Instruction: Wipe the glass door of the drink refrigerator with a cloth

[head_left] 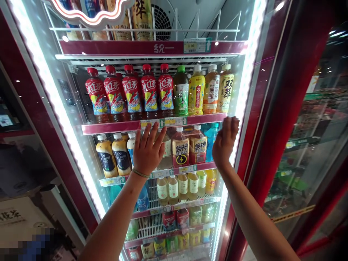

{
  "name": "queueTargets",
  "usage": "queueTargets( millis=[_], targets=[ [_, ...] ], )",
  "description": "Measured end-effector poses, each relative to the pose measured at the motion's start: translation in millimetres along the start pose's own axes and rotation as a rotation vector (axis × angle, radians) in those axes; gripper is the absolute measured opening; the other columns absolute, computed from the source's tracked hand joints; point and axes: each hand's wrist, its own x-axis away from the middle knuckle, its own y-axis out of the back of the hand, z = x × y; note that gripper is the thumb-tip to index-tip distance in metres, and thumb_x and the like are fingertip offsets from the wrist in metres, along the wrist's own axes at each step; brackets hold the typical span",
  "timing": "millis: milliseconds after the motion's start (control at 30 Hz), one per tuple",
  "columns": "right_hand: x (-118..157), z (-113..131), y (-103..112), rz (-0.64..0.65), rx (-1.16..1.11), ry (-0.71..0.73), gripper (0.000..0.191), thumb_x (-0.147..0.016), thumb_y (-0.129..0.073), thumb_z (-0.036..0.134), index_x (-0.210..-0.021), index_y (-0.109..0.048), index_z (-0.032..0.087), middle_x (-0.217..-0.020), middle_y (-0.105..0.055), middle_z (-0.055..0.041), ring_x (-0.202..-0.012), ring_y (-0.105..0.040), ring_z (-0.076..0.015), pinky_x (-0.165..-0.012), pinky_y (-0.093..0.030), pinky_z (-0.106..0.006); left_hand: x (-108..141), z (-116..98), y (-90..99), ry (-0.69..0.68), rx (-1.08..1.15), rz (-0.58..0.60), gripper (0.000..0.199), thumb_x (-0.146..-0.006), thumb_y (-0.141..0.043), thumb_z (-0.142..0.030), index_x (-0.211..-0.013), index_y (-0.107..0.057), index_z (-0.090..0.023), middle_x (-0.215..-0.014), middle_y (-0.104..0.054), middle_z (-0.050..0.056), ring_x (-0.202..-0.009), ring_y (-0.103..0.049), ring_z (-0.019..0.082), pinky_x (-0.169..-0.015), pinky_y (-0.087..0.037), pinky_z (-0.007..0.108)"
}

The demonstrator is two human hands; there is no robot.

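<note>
My left hand (pixel 149 150) is raised, fingers stretched and apart, palm toward a lit drinks cooler. A thin band (pixel 140 174) circles that wrist. Behind it the second bottle row is partly hidden, including white-capped bottles. My right hand (pixel 226 143) is up at the cooler's right side, fingers straight and close together, holding nothing. It is nearest a blue bottle (pixel 211 142) and the bright light strip (pixel 240 90). Between my hands stand brown energy drink bottles (pixel 180 146). Whether either hand touches the glass, I cannot tell.
Red-capped iced tea bottles (pixel 133 92) and a green tea bottle (pixel 181 90) line the shelf above. Lower shelves hold pale-labelled bottles (pixel 173 190) and others. A red door frame (pixel 293 119) rises at right; cartons (pixel 19 217) sit at lower left.
</note>
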Motion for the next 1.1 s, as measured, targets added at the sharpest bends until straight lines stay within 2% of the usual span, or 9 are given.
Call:
queueTargets(
  millis=[133,267,433,600,700,767,900,1000,1100],
  targets=[
    [19,79,-10,0.215,-0.003,0.230,0.079,-0.104,-0.040,0.017,-0.170,-0.002,0.038,-0.175,-0.027,-0.0012,-0.163,-0.020,-0.0320,-0.130,-0.030,-0.065,-1,0,1.2,-0.003,-0.006,0.004,0.069,-0.102,-0.057,-0.030,-0.165,-0.030,-0.034,-0.169,-0.034,0.004,-0.159,-0.032,0.026,-0.136,-0.012,0.051],
    [30,98,-4,0.404,-0.051,0.427,0.086,-0.103,-0.048,0.021,-0.169,0.004,0.037,-0.174,-0.032,0.0006,-0.162,-0.025,-0.0284,-0.133,-0.031,-0.055,-1,1,2.2,-0.012,-0.039,0.017,0.069,-0.102,-0.057,-0.031,-0.165,-0.030,-0.033,-0.169,-0.034,0.004,-0.159,-0.031,0.026,-0.135,-0.014,0.050],
    [7,24,12,0.282,-0.011,0.294,0.078,-0.105,-0.044,0.017,-0.169,-0.008,0.044,-0.175,-0.029,0.0024,-0.160,-0.030,-0.0304,-0.131,-0.028,-0.062,1,3,1.5,-0.018,-0.033,0.019,0.069,-0.102,-0.057,-0.031,-0.165,-0.029,-0.035,-0.169,-0.036,0.004,-0.159,-0.032,0.026,-0.135,-0.014,0.051],
    [-7,-77,36,0.000,-0.002,0.022,0.058,-0.106,-0.040,0.022,-0.164,-0.041,0.027,-0.171,-0.038,-0.0105,-0.159,-0.032,-0.0372,-0.130,-0.024,-0.064,2,2,-0.2,-0.015,-0.050,0.007,0.070,-0.102,-0.057,-0.031,-0.165,-0.029,-0.035,-0.170,-0.035,0.003,-0.159,-0.031,0.026,-0.135,-0.015,0.053],
    [3,-90,37,-0.063,-0.021,-0.094,0.060,-0.104,-0.039,0.021,-0.163,-0.042,0.025,-0.171,-0.036,-0.0118,-0.160,-0.028,-0.0392,-0.130,-0.021,-0.064,2,1,-1.2,-0.008,-0.052,0.002,0.071,-0.101,-0.058,-0.030,-0.165,-0.029,-0.035,-0.170,-0.035,0.003,-0.160,-0.030,0.027,-0.135,-0.015,0.054],
    [15,-68,30,-0.061,-0.042,-0.116,0.062,-0.104,-0.038,0.019,-0.166,-0.037,0.028,-0.174,-0.030,-0.0086,-0.161,-0.025,-0.0389,-0.129,-0.021,-0.068,2,0,-1.9,-0.006,-0.054,0.002,0.071,-0.101,-0.058,-0.030,-0.165,-0.028,-0.035,-0.170,-0.035,0.004,-0.160,-0.030,0.027,-0.135,-0.016,0.055],
    [51,17,9,0.099,-0.059,0.003,0.073,-0.104,-0.038,0.016,-0.169,-0.016,0.041,-0.177,-0.023,-0.0005,-0.162,-0.022,-0.0353,-0.127,-0.027,-0.071,2,-2,-3.7,-0.002,-0.078,0.002,0.071,-0.101,-0.058,-0.030,-0.166,-0.027,-0.034,-0.170,-0.034,0.004,-0.161,-0.027,0.027,-0.135,-0.015,0.055],
    [82,74,0,0.312,-0.042,0.175,0.083,-0.102,-0.045,0.016,-0.170,-0.002,0.038,-0.174,-0.031,-0.0001,-0.163,-0.021,-0.0308,-0.130,-0.031,-0.062,4,-5,-4.5,0.025,-0.069,-0.004,0.070,-0.102,-0.056,-0.030,-0.166,-0.027,-0.035,-0.170,-0.033,0.004,-0.161,-0.025,0.026,-0.135,-0.013,0.055],
    [100,89,2,0.433,-0.044,0.394,0.084,-0.101,-0.050,0.018,-0.171,-0.005,0.031,-0.169,-0.042,-0.0005,-0.162,-0.024,-0.0249,-0.133,-0.031,-0.050,9,-9,-3.7,0.053,-0.038,-0.007,0.068,-0.103,-0.054,-0.029,-0.166,-0.027,-0.034,-0.171,-0.032,0.004,-0.162,-0.024,0.026,-0.135,-0.013,0.055]
  ],
)
